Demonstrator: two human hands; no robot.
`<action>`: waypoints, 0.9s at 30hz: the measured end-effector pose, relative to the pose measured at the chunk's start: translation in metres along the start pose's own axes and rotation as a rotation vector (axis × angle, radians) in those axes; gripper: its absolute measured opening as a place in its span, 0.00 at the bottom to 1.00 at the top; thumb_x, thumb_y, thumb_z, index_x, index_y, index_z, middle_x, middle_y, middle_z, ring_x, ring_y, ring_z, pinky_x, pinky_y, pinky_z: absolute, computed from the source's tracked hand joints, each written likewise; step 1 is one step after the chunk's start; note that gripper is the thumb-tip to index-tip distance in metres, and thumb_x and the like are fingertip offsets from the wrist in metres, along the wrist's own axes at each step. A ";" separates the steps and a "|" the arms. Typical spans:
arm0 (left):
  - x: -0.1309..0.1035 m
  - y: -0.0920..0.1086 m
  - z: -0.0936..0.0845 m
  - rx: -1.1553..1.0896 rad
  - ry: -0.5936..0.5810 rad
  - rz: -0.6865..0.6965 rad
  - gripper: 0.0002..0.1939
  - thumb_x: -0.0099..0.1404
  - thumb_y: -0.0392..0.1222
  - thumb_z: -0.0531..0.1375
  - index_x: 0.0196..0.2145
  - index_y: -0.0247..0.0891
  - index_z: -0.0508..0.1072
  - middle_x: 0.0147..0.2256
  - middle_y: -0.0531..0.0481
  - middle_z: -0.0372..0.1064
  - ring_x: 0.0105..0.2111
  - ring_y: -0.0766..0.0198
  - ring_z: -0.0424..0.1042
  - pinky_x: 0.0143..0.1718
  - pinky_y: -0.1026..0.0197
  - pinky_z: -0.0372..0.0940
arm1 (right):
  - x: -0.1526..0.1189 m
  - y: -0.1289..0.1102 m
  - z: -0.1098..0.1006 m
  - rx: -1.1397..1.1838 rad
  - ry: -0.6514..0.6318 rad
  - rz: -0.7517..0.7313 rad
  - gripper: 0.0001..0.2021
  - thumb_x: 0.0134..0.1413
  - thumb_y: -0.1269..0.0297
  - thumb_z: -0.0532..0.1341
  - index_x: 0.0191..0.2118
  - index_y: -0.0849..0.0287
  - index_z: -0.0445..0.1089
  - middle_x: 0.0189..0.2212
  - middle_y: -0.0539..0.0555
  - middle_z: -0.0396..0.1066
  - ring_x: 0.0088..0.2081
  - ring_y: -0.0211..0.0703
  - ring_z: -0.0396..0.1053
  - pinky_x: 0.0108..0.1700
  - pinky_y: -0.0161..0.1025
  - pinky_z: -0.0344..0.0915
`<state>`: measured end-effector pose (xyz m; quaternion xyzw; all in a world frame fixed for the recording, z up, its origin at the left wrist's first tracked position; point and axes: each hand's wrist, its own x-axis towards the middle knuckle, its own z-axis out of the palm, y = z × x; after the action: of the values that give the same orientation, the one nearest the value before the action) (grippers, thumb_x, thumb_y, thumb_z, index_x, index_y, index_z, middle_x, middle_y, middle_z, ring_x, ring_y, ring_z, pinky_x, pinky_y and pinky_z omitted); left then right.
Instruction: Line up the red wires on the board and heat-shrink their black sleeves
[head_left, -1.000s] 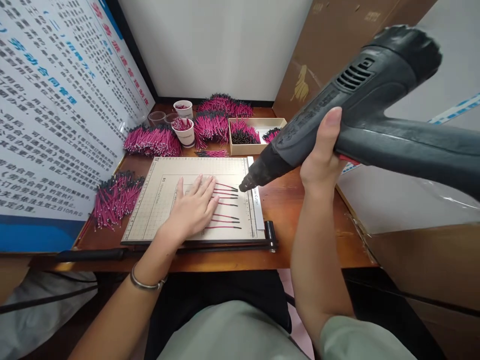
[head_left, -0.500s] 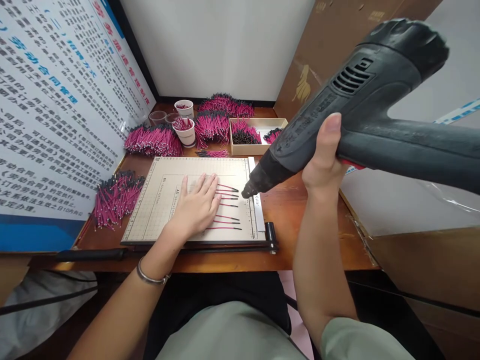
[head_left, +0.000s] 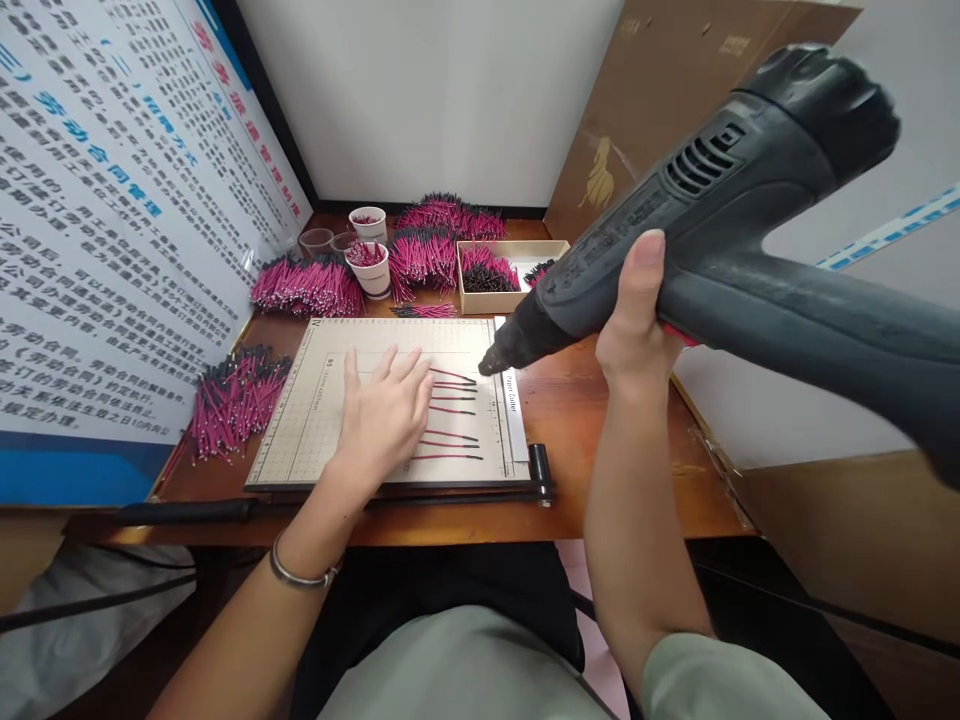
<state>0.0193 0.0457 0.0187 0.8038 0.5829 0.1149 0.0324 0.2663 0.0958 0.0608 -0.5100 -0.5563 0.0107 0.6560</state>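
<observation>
My right hand (head_left: 637, 310) grips a dark grey heat gun (head_left: 697, 200), wrapped round it near where the handle meets the barrel. Its nozzle points down and left, close to the black tips of several short red wires (head_left: 454, 411) laid in a row on a paper cutter board (head_left: 307, 400). With fingers spread, my left hand (head_left: 386, 410) is over the wires' left ends, which it hides. I cannot tell whether the palm presses on them. A bright light spot lies on the board beside the nozzle.
Bundles of red and black wires (head_left: 307, 285) lie behind and left of the board. Paper cups (head_left: 369, 275) and a shallow box (head_left: 491, 302) with more wires stand at the back. The cutter's lever (head_left: 187, 511) runs along the front edge. A cardboard box (head_left: 600, 130) stands right.
The heat gun's nozzle has moved slightly up and away from me, toward the farthest wire. My left hand has shifted a little left, its fingers lifting. The wires stay in place.
</observation>
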 end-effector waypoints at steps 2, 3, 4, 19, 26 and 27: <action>-0.001 -0.001 0.005 0.008 -0.031 0.048 0.31 0.79 0.45 0.38 0.66 0.35 0.70 0.67 0.42 0.66 0.71 0.41 0.59 0.73 0.22 0.33 | 0.000 0.001 -0.001 0.019 0.017 -0.022 0.26 0.70 0.44 0.49 0.56 0.58 0.72 0.58 0.55 0.71 0.73 0.45 0.57 0.79 0.58 0.38; -0.002 -0.001 0.008 0.011 -0.047 0.058 0.31 0.79 0.45 0.38 0.67 0.34 0.69 0.67 0.43 0.65 0.72 0.41 0.58 0.72 0.22 0.32 | 0.000 0.001 -0.002 0.021 0.021 -0.027 0.25 0.70 0.45 0.49 0.57 0.58 0.71 0.58 0.54 0.71 0.73 0.45 0.57 0.79 0.60 0.38; -0.003 -0.002 0.010 0.012 -0.063 0.057 0.31 0.78 0.45 0.38 0.68 0.34 0.68 0.68 0.43 0.63 0.72 0.41 0.57 0.72 0.21 0.32 | -0.001 0.000 -0.004 0.016 0.018 -0.025 0.24 0.69 0.46 0.51 0.58 0.56 0.70 0.58 0.53 0.72 0.72 0.46 0.58 0.79 0.63 0.39; -0.026 -0.001 0.017 0.023 -0.138 0.082 0.33 0.79 0.48 0.37 0.73 0.34 0.58 0.72 0.44 0.55 0.74 0.44 0.52 0.74 0.25 0.33 | -0.016 -0.007 -0.013 -0.036 -0.061 0.017 0.21 0.66 0.47 0.55 0.54 0.52 0.75 0.56 0.54 0.72 0.74 0.48 0.55 0.81 0.56 0.37; -0.016 0.003 0.018 0.041 -0.108 0.024 0.33 0.79 0.46 0.36 0.75 0.31 0.55 0.74 0.42 0.49 0.75 0.44 0.48 0.74 0.26 0.34 | -0.018 -0.007 -0.015 -0.047 -0.107 -0.013 0.26 0.68 0.41 0.53 0.53 0.55 0.75 0.56 0.55 0.72 0.72 0.49 0.58 0.80 0.56 0.40; -0.014 0.002 0.018 0.049 -0.119 0.028 0.33 0.79 0.46 0.36 0.75 0.31 0.54 0.74 0.42 0.49 0.75 0.44 0.48 0.74 0.26 0.34 | -0.018 -0.008 -0.015 -0.050 -0.092 -0.017 0.27 0.68 0.40 0.52 0.53 0.55 0.75 0.56 0.56 0.72 0.72 0.50 0.58 0.80 0.57 0.41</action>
<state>0.0212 0.0331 -0.0001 0.8178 0.5712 0.0529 0.0456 0.2659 0.0718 0.0551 -0.5205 -0.5900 0.0147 0.6171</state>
